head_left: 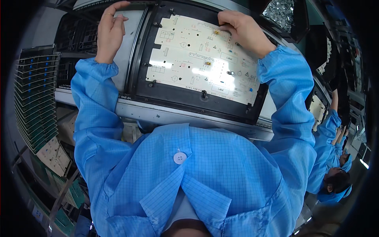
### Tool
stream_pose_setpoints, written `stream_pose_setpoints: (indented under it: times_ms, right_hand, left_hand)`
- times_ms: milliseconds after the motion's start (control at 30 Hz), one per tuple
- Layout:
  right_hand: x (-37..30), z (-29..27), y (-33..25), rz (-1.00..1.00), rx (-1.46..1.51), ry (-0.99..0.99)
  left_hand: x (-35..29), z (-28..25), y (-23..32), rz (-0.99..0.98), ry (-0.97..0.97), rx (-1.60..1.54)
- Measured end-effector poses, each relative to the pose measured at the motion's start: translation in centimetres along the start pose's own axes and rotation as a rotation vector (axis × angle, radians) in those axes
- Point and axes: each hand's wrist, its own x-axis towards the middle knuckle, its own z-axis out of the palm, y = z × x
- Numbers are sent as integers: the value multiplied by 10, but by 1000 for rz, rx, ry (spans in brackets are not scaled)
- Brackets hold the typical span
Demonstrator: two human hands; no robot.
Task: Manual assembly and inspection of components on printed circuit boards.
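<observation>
The cream rectangular circuit board [179, 55] lies flat in a black carrier frame [173, 93], its long axis running left to right. The right hand [245, 32] is nearer, over the board's far right part — fingers curled, tips too hidden to tell any grip. The left hand [111, 36], fingers parted, hangs left of the frame. Small black clips [204, 94] edge the board; stacked green circuit boards [37, 98] stand farther left.

The pale circuit board [185, 55] bears 2 outlined text boxes [220, 89] (plus black warning triangles [247, 74]).
</observation>
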Motion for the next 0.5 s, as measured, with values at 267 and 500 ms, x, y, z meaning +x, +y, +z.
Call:
stream_pose_setpoints:
  times_ms: [267, 500]
  right_hand:
    - [-24, -50, 3, 202, -314, 688]
    - [-29, -67, 106, 318, -350, 507]
  left_hand:
    - [-22, -25, 26, -180, -47, 22]
    - [-53, 2, 117, 42, -227, 193]
